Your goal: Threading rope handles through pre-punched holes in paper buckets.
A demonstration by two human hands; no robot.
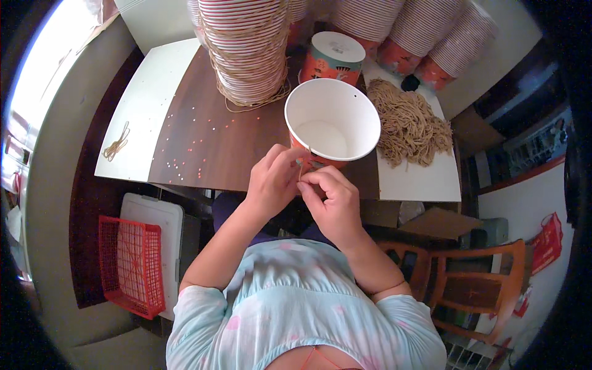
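- White-lined bucket (354,117), one: at the worktop's near edge, right of its middle, mouth up and tilted toward the person.
- Left hand (270,180) and right hand (335,203): at the bucket's near side, fingers closed, pinching a thin cord (301,168).
- Nested bucket stack (243,55), tall, hung with cord loops: hides part of the worktop's far edge.
- Orange-and-green bucket (333,65), white end up: directly behind the first, partly hidden by it.
- Further bucket stacks (422,31): leaning along the far right.
- Tan cord heap (410,126): right end.
- Cord loop (117,145): left end.
- Worktop (206,132): brown, white-ended, strewn with red and white specks.
- Room: red basket (131,265) below left, wooden chair (478,290) below right.
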